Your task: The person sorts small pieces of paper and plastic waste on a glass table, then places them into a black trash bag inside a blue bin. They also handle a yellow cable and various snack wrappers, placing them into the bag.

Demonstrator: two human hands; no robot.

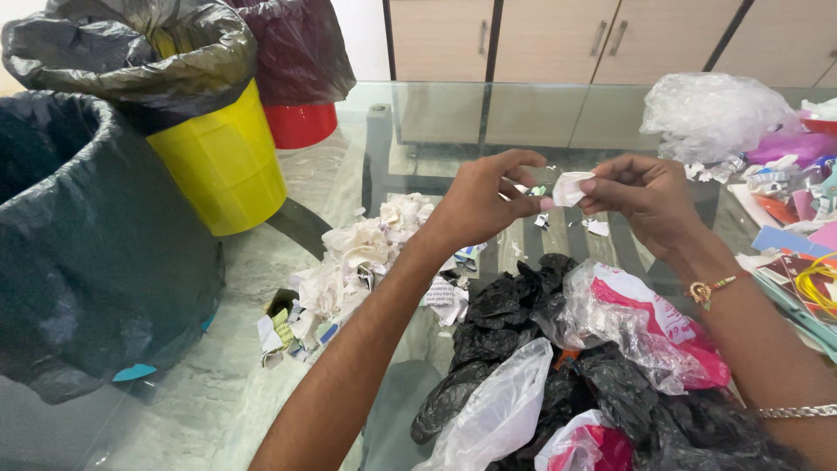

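My left hand [479, 202] and my right hand [643, 194] are raised over a glass table [418, 122], and both pinch a small crumpled white scrap of paper [569, 187] between thumb and fingertips. Below the hands lies a heap of black plastic bags [506, 323] mixed with clear and pink-printed plastic bags [649, 327]. A pile of torn white paper [353, 262] lies left of my left forearm. Tiny paper bits [597, 227] are scattered under the scrap.
Three bins stand at the left: a dark one lined with black plastic [83, 253], a yellow one with a grey liner [222, 161], a red one [301, 122] behind. A crumpled clear bag [711, 113] and coloured paper scraps [798, 227] lie at the right. Wooden cabinets [558, 39] lie beyond.
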